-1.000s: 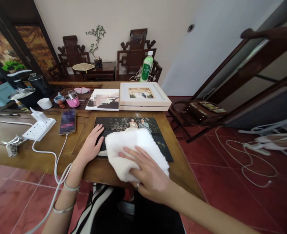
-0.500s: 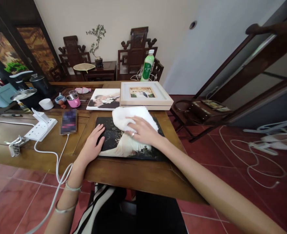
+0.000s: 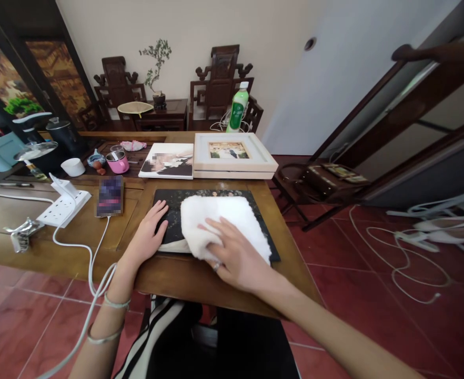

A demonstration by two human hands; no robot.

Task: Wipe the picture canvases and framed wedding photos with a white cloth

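A dark photo panel [image 3: 169,197] lies flat near the front edge of the wooden table. Much of its picture is covered by a fluffy white cloth [image 3: 226,208]. My right hand [image 3: 234,250] presses on that cloth at the panel's front part, its fingers bent into a bunched fold. With fingers stretched out, my left hand [image 3: 151,231] rests flat at the panel's left edge and holds nothing.
Behind the panel lie a white framed photo [image 3: 263,153] and a smaller photo panel [image 3: 147,171]. A green bottle [image 3: 238,109] stands at the back. To the left are a phone [image 3: 109,196], a power strip [image 3: 68,208], white cables and a pink mug [image 3: 117,163].
My right hand has moved the white cloth toward me, from the panel's back part to its front. The panel's back edge now shows. My left hand has stayed in place.
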